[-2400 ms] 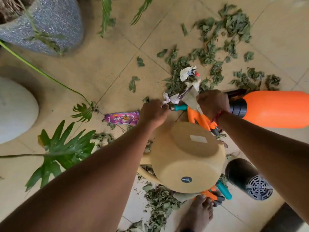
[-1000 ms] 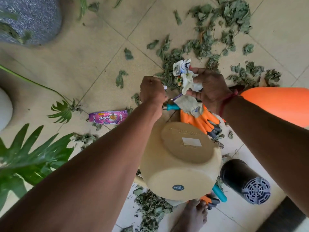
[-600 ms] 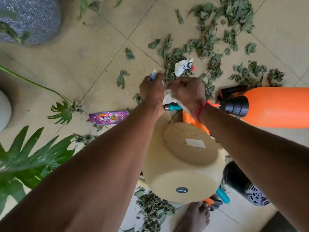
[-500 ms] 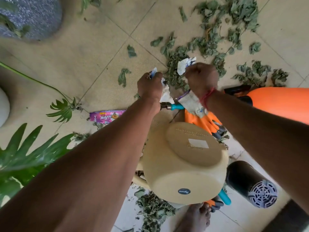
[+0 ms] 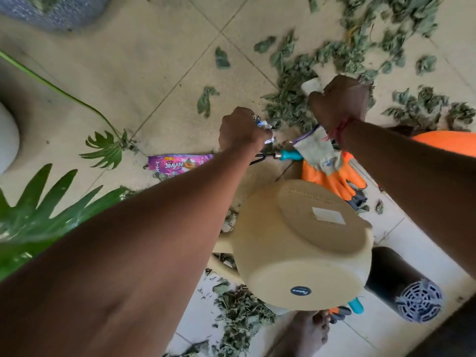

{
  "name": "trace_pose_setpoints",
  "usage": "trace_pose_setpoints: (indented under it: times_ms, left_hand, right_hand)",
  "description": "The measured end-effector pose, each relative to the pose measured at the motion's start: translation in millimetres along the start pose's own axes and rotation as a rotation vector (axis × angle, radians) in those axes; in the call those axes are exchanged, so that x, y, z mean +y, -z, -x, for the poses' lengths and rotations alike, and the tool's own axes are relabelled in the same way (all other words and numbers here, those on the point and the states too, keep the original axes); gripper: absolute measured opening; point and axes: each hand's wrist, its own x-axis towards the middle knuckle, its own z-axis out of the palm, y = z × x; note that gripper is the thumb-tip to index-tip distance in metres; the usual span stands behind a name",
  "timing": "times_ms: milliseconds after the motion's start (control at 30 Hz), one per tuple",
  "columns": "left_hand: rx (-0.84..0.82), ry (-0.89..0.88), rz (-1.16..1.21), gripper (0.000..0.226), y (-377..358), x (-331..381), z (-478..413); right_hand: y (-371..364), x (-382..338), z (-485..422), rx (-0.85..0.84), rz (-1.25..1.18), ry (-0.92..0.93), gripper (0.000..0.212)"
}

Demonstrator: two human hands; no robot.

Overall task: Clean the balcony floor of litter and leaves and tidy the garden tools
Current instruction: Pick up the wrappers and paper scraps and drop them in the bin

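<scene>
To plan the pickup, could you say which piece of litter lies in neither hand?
The flat purple snack wrapper on the tiles; the crumpled white paper scraps are held by the left hand and the right hand.

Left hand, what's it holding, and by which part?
The left hand grips crumpled paper litter bunched in its fist; only frayed ends poke out.

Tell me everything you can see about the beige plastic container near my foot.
The beige plastic container lies tipped on the tiled floor, round base facing up. A pale rectangular sticker sits on the base, a dark round label on the side wall. A curved handle or spout juts from its left. Dried leaves lie around it; a teal tool handle pokes out under its lower edge. Neither the left hand nor the right hand touches it.
</scene>
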Motion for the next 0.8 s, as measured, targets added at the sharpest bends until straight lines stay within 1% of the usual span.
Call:
trace_pose_setpoints:
  times_ms: [67, 100, 200, 267, 300, 333, 367, 433, 467, 533, 667, 733, 800]
  left_hand:
    - [0.001, -0.039, -0.124, 0.07, -4.3, 5.0, 5.2]
    - [0.011, -0.068, -0.181, 0.069, -6.1, 7.4, 8.2]
    - [0.039, -0.134, -0.293, 0.053, -9.3, 9.7, 14.2]
    - [0.041, -0.177, -0.319, 0.049, -9.4, 8.1, 16.8]
    - [0.045, -0.19, -0.315, 0.048, -8.9, 6.8, 18.2]
    - [0.058, -0.189, -0.296, 0.045, -8.1, 5.1, 18.9]
    - [0.077, -0.176, -0.255, 0.043, -6.4, 3.6, 19.5]
    - [0.094, -0.118, -0.162, 0.04, -1.2, 0.4, 20.3]
    - [0.086, -0.082, -0.12, 0.039, 1.5, -1.4, 20.5]
    - [0.054, -0.008, 0.015, 0.031, 7.8, -6.7, 21.7]
    - [0.012, 0.137, 0.506, 0.024, 18.6, -17.3, 23.5]
    - [0.005, 0.187, 0.62, 0.023, 24.9, -20.0, 28.7]
    - [0.017, 0.206, 0.671, 0.028, 29.9, -24.4, 35.4]
  right_hand:
    - [7.0, 2.6, 11.8, 0.125, -0.1, -0.079, 0.019]
    - [8.1, 1.4, 23.5, 0.153, -0.178, -0.111, 0.015]
    - [5.7, 13.5, 37.4, 0.122, -0.447, -0.237, 0.016]
    - [4.1, 17.8, 44.2, 0.064, -0.569, -0.263, 0.008]
    - [2.5, 15.7, 48.8, 0.036, -0.695, -0.282, 0.01]
    - [1.2, 13.2, 53.2, 0.009, -0.812, -0.287, 0.019]
    - [-0.2, 12.2, 56.0, -0.017, -0.886, -0.275, 0.027]
    - [-0.4, 9.5, 63.2, -0.059, -0.955, -0.251, 0.047]
    - [-1.6, 10.4, 65.1, -0.087, -0.975, -0.252, 0.051]
    - [0.0, 6.3, 75.2, -0.131, -1.023, -0.32, 0.045]
    - [2.3, 2.6, 93.8, -0.175, -1.021, -0.424, 0.032]
    - [1.8, 0.8, 101.7, -0.186, -1.045, -0.444, 0.02]
    - [-0.9, -3.0, 108.0, -0.211, -1.023, -0.455, 0.012]
